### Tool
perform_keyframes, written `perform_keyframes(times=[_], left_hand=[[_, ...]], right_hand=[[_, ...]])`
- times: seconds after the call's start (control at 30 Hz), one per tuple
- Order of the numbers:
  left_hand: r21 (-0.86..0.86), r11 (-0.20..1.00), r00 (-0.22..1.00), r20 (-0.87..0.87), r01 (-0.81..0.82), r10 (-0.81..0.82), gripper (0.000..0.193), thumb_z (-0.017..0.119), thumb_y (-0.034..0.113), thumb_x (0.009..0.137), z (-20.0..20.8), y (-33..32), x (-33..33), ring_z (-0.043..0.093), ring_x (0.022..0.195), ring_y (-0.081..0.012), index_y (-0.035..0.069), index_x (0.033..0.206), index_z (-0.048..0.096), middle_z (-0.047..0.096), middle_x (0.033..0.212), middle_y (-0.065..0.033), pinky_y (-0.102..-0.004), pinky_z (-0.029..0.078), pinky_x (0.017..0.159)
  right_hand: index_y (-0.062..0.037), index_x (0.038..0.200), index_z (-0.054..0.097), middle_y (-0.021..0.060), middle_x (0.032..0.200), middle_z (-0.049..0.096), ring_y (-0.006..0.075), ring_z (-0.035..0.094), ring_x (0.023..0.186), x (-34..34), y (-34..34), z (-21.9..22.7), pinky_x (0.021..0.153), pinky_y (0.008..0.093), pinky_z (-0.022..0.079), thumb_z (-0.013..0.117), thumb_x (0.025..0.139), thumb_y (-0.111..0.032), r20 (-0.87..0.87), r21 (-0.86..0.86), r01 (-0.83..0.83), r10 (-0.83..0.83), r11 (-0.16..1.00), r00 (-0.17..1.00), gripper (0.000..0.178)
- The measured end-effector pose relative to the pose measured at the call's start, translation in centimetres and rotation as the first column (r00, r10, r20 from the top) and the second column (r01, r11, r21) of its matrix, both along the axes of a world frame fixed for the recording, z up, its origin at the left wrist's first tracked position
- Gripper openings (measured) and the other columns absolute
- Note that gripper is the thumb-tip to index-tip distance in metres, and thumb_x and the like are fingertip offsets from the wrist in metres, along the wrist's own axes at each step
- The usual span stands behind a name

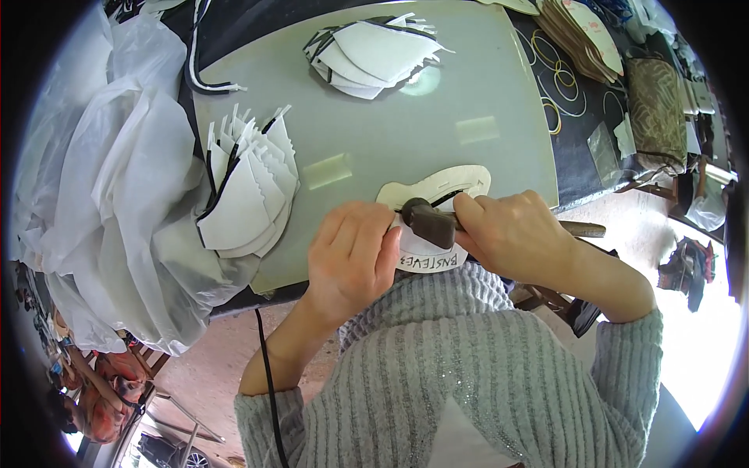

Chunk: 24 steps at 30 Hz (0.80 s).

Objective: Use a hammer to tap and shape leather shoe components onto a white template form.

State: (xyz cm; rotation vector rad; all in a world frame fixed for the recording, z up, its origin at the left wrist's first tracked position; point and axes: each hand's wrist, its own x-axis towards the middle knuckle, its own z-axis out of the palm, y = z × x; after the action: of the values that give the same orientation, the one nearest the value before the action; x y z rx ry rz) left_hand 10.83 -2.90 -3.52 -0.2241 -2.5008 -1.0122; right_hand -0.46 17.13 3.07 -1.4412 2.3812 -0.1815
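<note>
My right hand [515, 238] is wrapped round the wooden handle of a hammer [429, 223]. The hammer's dark head is over a cream, curved pattern board [468, 178] at the table's near edge. A black trim strip [450, 197] shows on the board, partly hidden by the hammer. Dark handwriting marks the board's near end. My left hand [351, 253] is closed at the board's left side, its fingertips beside the hammer head; whatever they pinch is hidden. Two stacks of white cut pieces with black edging lie further off, one at the left [248, 195], one at the far middle [374, 54].
Crumpled clear plastic bags [133, 171] drape over the table's left side. At the back right are a stack of tan boards [573, 39], loose thin cords [563, 78] and a patterned brown bundle [655, 113]. A black cable [269, 382] hangs near my left arm. Another person [109, 394] is at the lower left.
</note>
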Motion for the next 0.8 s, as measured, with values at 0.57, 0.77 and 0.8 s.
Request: perform_keyframes(times=[0.57, 0.77, 0.8], left_hand=[[0.096, 0.969, 0.968, -0.090, -0.227, 0.236, 0.045, 0.079, 0.004, 0.078, -2.1, 2.7, 0.5, 0.064, 0.085, -0.0305, 0.000, 0.112, 0.049, 0.064, 0.101, -0.0129, -0.0385, 0.053, 0.072], [0.031, 0.974, 0.965, -0.137, -0.222, 0.224, 0.046, 0.078, 0.004, 0.080, -1.3, 2.5, 0.8, 0.064, 0.083, -0.0286, -0.002, 0.114, 0.048, 0.064, 0.101, -0.0141, -0.0379, 0.053, 0.070], [0.102, 0.961, 0.964, -0.042, -0.259, 0.264, 0.044, 0.077, 0.005, 0.081, -1.1, 2.5, 0.8, 0.065, 0.084, -0.0253, -0.002, 0.114, 0.049, 0.064, 0.103, -0.0145, -0.0360, 0.053, 0.073]], right_hand=[[-0.0022, 0.085, 0.053, 0.0095, 0.052, 0.059, 0.0262, 0.063, 0.047, 1.1, -1.2, -0.2, 0.043, 0.0353, 0.049, 0.058, 0.097, -0.034, -0.046, -0.106, 0.161, -0.167, 0.981, 0.985, 0.034], [-0.0019, 0.087, 0.053, 0.0114, 0.054, 0.058, 0.0295, 0.064, 0.051, 1.3, -1.7, 0.0, 0.046, 0.0404, 0.048, 0.059, 0.096, -0.032, 0.019, -0.193, 0.207, -0.207, 0.959, 0.978, 0.033], [-0.0023, 0.088, 0.051, 0.0122, 0.054, 0.056, 0.0305, 0.063, 0.053, 0.8, -1.7, -0.5, 0.046, 0.0421, 0.046, 0.060, 0.096, -0.029, 0.065, -0.127, 0.217, -0.210, 0.968, 0.976, 0.029]])
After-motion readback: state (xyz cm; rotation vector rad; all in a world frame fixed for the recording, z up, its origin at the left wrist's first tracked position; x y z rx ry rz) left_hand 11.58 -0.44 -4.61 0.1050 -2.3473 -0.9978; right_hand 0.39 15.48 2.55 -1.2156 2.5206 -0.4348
